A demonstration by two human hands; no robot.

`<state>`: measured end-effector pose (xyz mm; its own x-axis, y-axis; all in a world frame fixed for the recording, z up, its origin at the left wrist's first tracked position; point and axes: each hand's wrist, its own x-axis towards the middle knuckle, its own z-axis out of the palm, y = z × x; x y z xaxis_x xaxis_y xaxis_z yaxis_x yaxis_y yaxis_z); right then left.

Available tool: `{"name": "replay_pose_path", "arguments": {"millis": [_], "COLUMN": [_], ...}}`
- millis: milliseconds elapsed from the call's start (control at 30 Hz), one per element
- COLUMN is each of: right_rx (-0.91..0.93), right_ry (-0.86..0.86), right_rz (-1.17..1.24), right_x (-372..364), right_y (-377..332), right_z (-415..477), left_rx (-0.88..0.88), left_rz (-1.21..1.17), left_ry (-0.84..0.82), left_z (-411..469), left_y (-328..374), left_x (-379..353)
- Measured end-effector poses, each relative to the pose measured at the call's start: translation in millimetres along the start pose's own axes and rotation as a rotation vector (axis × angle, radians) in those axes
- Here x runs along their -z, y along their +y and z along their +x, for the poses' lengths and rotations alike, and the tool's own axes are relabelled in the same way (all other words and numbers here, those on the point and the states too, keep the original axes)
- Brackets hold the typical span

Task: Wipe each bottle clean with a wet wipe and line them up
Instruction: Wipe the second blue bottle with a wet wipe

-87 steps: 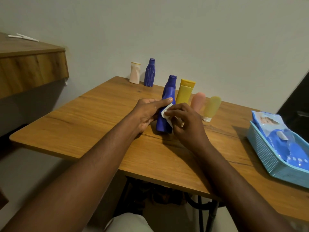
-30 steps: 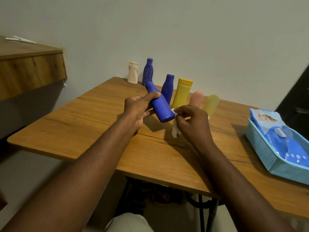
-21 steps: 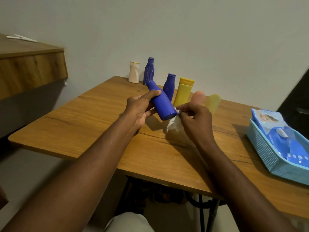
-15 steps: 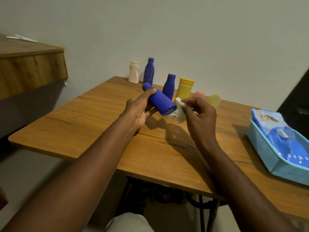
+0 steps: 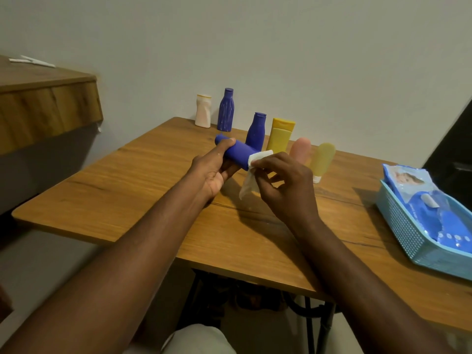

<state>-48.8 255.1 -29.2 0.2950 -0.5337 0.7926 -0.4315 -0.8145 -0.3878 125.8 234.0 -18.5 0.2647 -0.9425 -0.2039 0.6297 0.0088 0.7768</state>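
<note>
My left hand (image 5: 213,167) grips a blue bottle (image 5: 236,152) tipped on its side above the wooden table (image 5: 143,190), cap pointing left. My right hand (image 5: 283,182) pinches a white wet wipe (image 5: 251,172) and presses it over the bottle's base end. Behind them stand a small blue bottle (image 5: 256,131), a yellow tube (image 5: 280,135), a pink bottle (image 5: 300,149) and a pale yellow bottle (image 5: 322,159). Farther back by the wall are a white bottle (image 5: 203,111) and a tall blue bottle (image 5: 226,109).
A light blue basket (image 5: 408,233) holding a wet wipe pack (image 5: 419,190) sits at the table's right edge. A wooden shelf (image 5: 48,106) juts out at the left, higher than the table. The table's front edge runs close to my body.
The bottle went from upright on the table to lifted and tipped sideways in my left hand. My right hand moved the wipe from the bottle's side to its base end.
</note>
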Motion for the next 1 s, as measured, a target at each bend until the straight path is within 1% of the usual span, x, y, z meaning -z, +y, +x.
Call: {"name": "replay_pose_path", "arguments": {"millis": [100, 167, 367, 500, 600, 767, 833, 900, 1000], "right_rx": [-0.135, -0.161, 0.042, 0.092, 0.069, -0.123, -0.102, -0.030, 0.058], "right_ry": [0.090, 0.105, -0.080, -0.143, -0.134, 0.035, 0.022, -0.040, -0.133], "right_rz": [-0.006, -0.022, -0.019, -0.056, -0.075, -0.022, -0.012, -0.002, -0.048], "right_x": [0.7, 1.4, -2.4, -1.6, -0.1, 4.0, 4.7, 2.7, -2.1], "right_y": [7.0, 10.1, 2.4, 3.4, 3.6, 10.0, 9.6, 5.5, 1.3], "right_z": [5.1, 6.2, -0.7, -0.6, -1.3, 4.7, 4.2, 1.7, -0.3], "left_rx": [0.001, 0.001, 0.012, 0.014, 0.021, 0.000, -0.007, -0.009, -0.008], "left_rz": [-0.026, -0.024, -0.002, 0.009, 0.006, 0.022, 0.034, 0.041, 0.041], "left_ry": [-0.009, -0.005, 0.028, 0.047, 0.053, 0.050, 0.050, 0.054, 0.064], "left_z": [-0.2, 0.0, 1.6, 1.1, 0.7, 0.5, 0.9, 1.5, 2.5], "left_y": [1.0, 0.9, 0.4, -0.6, -0.4, -1.0, -1.5, -1.2, 0.2], "left_x": [-0.4, -0.4, 1.6, 1.2, 1.2, 1.5, 1.4, 1.6, 2.7]}}
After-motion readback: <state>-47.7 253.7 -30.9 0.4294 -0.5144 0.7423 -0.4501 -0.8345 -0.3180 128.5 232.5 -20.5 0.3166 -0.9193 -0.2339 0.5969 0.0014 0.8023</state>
